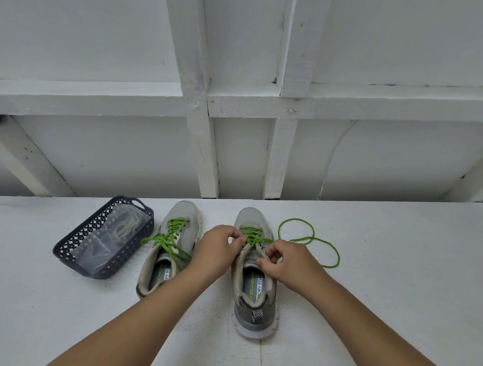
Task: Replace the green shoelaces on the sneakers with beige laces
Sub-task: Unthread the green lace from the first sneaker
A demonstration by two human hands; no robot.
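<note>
Two grey sneakers stand side by side on the white table, toes pointing away. The left sneaker (168, 246) is laced with a green lace tied in a bow (166, 239). The right sneaker (254, 277) has its green lace (309, 239) partly pulled out, the loose end curling in loops to its right. My left hand (218, 249) pinches the lace at the right sneaker's left eyelets. My right hand (282, 263) grips the shoe's right eyelet flap with curled fingers. Beige laces (125, 226) lie in a clear bag inside the basket.
A dark blue perforated basket (74, 247) sits left of the sneakers near the table's back edge. A white wall with wooden beams (206, 142) rises right behind the table.
</note>
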